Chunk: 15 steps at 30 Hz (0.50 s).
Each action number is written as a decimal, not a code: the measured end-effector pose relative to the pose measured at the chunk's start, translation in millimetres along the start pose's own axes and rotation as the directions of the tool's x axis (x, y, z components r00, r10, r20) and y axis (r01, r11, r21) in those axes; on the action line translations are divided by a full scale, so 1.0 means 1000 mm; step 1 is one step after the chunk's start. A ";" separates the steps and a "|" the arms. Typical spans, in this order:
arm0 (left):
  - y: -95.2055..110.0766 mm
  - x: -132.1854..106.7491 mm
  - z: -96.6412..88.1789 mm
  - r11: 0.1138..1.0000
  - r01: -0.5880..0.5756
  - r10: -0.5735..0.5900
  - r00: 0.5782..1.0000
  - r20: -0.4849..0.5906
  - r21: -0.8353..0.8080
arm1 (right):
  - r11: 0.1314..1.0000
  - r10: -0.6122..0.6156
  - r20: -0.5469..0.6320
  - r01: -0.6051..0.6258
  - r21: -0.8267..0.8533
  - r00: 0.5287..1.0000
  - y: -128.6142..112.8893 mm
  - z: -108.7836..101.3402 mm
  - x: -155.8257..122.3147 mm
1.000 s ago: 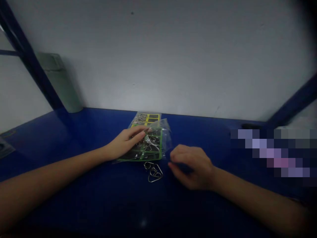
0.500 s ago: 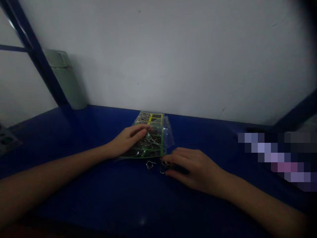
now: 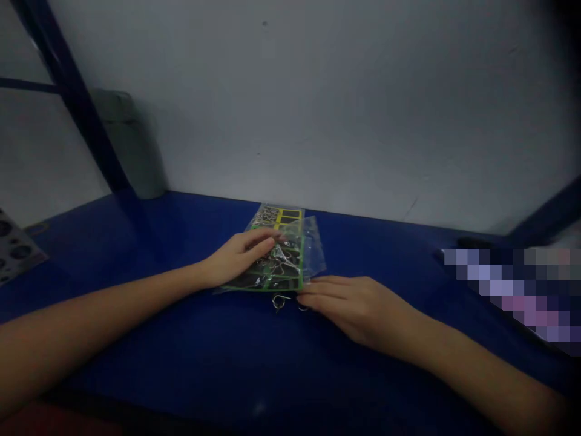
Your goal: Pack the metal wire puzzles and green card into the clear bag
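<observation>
1. Left hand (image 3: 238, 260): lies on the packet, fingers loosely together and slightly curved, palm down. It is not clamped on anything.
2. Packet: a clear plastic bag (image 3: 315, 251) holds a flat green-and-yellow compartment card (image 3: 290, 281). It lies on the blue bench (image 3: 136, 363), toward the far edge, between the two hands.
3. Bag contents: tangled silver wire puzzle pieces (image 3: 276, 260) sit in the green-framed cells. Glare on the plastic and the left hand hide part of them, so the count and shapes are hard to make out. The yellow-framed cells at the far end are dark; contents cannot be read.
4. Right hand (image 3: 358, 312): lies flat on the bench with fingers extended and together, not gripping. Fingertips are just beside the bag's near edge.
5. Loose bent-wire loops (image 3: 281, 301) lie on the bench at the near edge of the bag, one partly hidden by the right fingertips (image 3: 304, 298).
6. Beyond the bench: a grey-green flask (image 3: 131, 145) stands against a white wall (image 3: 345, 109), beside a dark blue metal upright (image 3: 77, 109).
7. Far right: a pixelated patch (image 3: 508, 290) hides whatever lies there.
</observation>
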State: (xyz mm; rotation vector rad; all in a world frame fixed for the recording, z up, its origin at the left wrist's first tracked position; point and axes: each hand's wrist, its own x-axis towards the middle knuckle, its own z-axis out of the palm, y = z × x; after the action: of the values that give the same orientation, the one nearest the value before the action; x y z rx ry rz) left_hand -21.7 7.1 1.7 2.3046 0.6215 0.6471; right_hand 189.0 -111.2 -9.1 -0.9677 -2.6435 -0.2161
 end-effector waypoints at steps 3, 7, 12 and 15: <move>0.000 0.000 0.000 1.000 -0.003 0.003 1.000 -0.005 0.003 | 0.991 0.033 0.059 -0.025 -0.131 0.998 0.001 -0.001 -0.002; -0.001 0.000 0.001 1.000 0.004 -0.004 1.000 -0.001 0.006 | 0.973 0.078 0.065 -0.062 -0.221 0.995 0.007 -0.002 -0.006; -0.001 -0.001 0.002 1.000 0.005 -0.005 1.000 0.002 -0.022 | 0.987 0.095 -0.068 -0.103 -0.121 0.993 0.015 0.001 -0.008; -0.002 -0.001 0.002 1.000 0.001 -0.001 1.000 0.003 -0.024 | 0.995 0.072 -0.119 -0.080 -0.059 0.990 0.017 0.005 -0.008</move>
State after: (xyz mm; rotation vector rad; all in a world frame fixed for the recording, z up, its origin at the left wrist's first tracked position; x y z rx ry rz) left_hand -22.0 6.8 -1.8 2.2822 0.6107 0.6473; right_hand 204.3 -102.1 -16.0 -1.0411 -2.5024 -0.3302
